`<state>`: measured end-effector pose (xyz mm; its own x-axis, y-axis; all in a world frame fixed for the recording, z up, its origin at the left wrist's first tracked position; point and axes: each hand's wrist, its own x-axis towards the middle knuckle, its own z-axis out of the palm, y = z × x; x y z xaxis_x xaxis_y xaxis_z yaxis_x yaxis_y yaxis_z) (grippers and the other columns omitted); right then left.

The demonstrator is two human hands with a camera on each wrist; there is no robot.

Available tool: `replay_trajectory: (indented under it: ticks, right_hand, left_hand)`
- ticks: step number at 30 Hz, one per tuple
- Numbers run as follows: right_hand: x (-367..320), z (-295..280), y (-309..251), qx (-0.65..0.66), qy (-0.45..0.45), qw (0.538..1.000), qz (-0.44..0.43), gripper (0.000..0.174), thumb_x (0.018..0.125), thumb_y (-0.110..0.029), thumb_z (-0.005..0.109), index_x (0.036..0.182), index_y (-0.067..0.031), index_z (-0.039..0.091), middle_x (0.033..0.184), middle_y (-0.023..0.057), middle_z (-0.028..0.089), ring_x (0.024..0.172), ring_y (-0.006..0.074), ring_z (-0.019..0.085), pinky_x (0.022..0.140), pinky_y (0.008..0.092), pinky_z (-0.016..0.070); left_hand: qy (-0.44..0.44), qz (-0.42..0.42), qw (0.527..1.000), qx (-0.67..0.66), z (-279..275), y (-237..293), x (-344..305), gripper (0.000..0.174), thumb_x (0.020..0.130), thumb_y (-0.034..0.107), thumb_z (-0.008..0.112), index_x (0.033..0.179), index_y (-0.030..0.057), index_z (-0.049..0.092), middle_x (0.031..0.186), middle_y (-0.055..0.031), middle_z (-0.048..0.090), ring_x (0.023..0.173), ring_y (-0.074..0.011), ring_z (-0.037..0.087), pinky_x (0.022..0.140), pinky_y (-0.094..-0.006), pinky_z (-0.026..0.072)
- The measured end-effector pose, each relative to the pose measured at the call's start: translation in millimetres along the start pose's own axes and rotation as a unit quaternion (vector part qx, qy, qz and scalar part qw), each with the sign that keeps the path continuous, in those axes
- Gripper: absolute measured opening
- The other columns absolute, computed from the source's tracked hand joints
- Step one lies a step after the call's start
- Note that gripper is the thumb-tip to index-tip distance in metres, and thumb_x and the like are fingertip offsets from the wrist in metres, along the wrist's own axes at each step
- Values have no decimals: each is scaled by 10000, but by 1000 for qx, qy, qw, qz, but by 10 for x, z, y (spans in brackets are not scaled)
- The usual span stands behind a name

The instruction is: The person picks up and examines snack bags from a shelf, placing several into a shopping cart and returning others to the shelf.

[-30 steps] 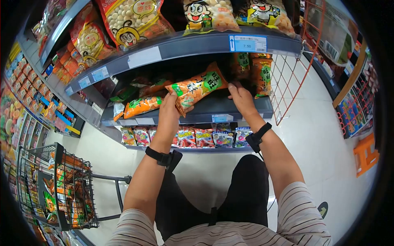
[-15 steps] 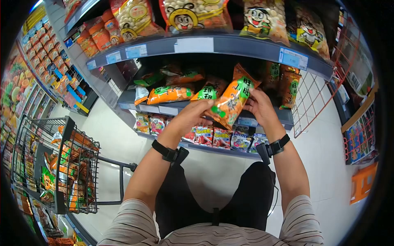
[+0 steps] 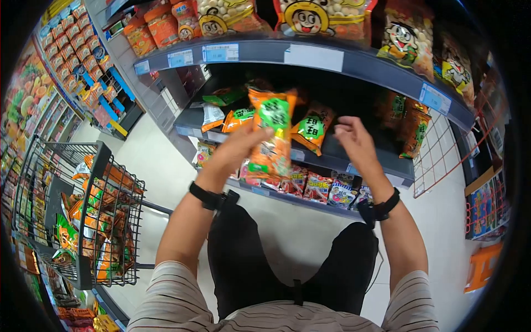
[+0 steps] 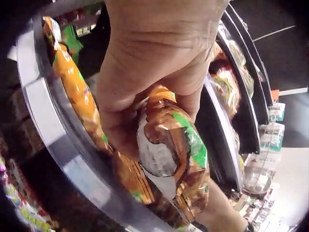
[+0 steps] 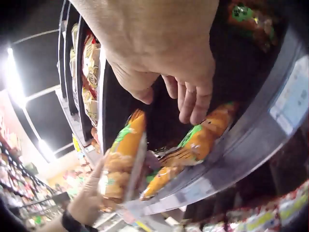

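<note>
In the head view the left hand (image 3: 235, 152) grips an orange and green snack bag (image 3: 274, 135), held upright before the shelf, thumb across its front. The left wrist view shows that hand (image 4: 154, 63) round the bag (image 4: 169, 145). The right hand (image 3: 357, 146) hovers at the shelf's front, holding nothing, its fingers loosely bent. Just left of it a similar bag (image 3: 313, 128) lies on the shelf. Seen from the right wrist, the hand (image 5: 159, 53) hangs above a shelf bag (image 5: 207, 135), with the held bag (image 5: 124, 164) beyond.
A wire cart (image 3: 86, 221) with several orange bags stands at the left. The upper shelf edge (image 3: 265, 52) runs above the hands. Upright orange bags (image 3: 416, 133) stand at the shelf's right end, beside a red wire grid (image 3: 442, 160). Small candy packets (image 3: 318, 186) line the lower shelf.
The right hand has let go of the bag. The left hand has carried the bag leftward and turned it more upright. The head view has shifted, moving the shelf rightward in the picture.
</note>
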<state>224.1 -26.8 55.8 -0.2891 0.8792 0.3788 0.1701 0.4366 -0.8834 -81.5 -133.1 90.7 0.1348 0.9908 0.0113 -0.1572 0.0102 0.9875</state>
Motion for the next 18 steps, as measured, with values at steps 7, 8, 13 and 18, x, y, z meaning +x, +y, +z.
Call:
replay_trajectory:
  ticks: [7,8,13,18]
  right_hand:
    - [-84,-400,562,-337,78,933,-100,257,967,-167,641,1173,-15,627,1055,219,666,998,416,652,859,465,524]
    - [-115,-393,644,-344,76,930,-102,254,967,-166,640,1172,-15,628,1056,217,666,999,417,652,861,465,524]
    - [-113,-321,632,-343,87,933,-67,225,974,-155,633,1150,-14,638,1056,212,667,980,390,667,858,449,526]
    - [-110,-315,634,-347,88,933,-43,233,979,-154,623,1155,-2,645,1067,208,676,971,375,675,865,413,528]
  left_hand:
    - [148,55,985,-63,-1551,420,70,367,1003,324,679,1159,-6,650,1088,-117,734,946,-202,728,877,-363,592]
    - [163,71,983,-48,-1721,473,134,382,993,314,693,1173,-19,642,1089,-121,732,956,-203,729,866,-358,596]
    - [232,39,972,-5,-2387,588,577,461,958,240,739,1296,-32,583,1131,-128,719,972,-231,732,837,-355,609]
    - [227,151,962,-7,-2622,648,953,443,970,205,702,1356,36,564,1194,-137,696,1026,-256,717,887,-399,609]
